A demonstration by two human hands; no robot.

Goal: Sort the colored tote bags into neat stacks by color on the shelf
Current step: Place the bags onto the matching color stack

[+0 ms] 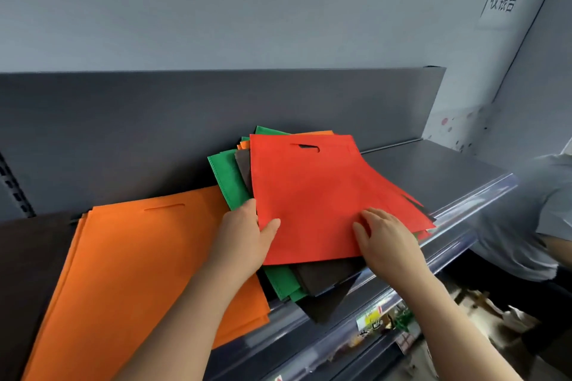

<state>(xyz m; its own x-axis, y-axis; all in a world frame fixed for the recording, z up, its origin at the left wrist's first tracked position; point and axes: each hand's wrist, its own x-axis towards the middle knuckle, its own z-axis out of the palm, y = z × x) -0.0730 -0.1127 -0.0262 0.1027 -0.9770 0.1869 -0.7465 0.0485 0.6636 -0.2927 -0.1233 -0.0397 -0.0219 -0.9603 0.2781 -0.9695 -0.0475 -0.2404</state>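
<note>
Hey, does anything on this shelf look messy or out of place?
Yes. The mixed pile under the red bag is fanned out askew, and one dark bag hangs over the front edge of the shelf. The orange stack beside it lies squarer.

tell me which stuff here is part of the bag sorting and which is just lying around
job: red bag, green bags, brown bags, orange stack, shelf, left hand, right hand
lying about: wall sign, lower-shelf goods, bystander
</note>
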